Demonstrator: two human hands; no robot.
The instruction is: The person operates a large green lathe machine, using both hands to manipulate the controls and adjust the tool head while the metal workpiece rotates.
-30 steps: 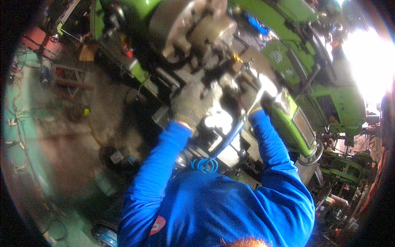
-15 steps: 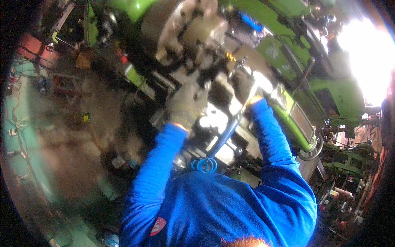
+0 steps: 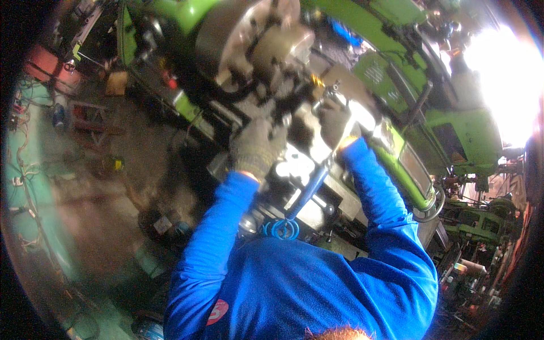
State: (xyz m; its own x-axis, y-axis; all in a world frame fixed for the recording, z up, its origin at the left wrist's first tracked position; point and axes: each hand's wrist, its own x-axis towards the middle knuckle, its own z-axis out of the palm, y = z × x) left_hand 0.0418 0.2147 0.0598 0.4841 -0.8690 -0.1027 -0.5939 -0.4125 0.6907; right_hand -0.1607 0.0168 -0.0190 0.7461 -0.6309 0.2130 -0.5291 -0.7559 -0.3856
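Left hand [image 3: 258, 146]: gloved, apart from my right; I cannot tell its grip.
Right hand [image 3: 335, 120]: gloved; grip likewise unclear to me.
Chuck [image 3: 231, 35]: beyond both hands.
Blue tube [image 3: 308, 192]: between my forearms.

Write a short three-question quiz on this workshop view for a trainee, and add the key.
1. True or false: the left hand and the right hand are both gloved.
2. What colour is the coiled hose? A) red B) blue C) yellow
3. Fill in: the large round metal part lies nearer the picture's ___ edge than the hands do.

Key: 1. True. 2. B. 3. Top.
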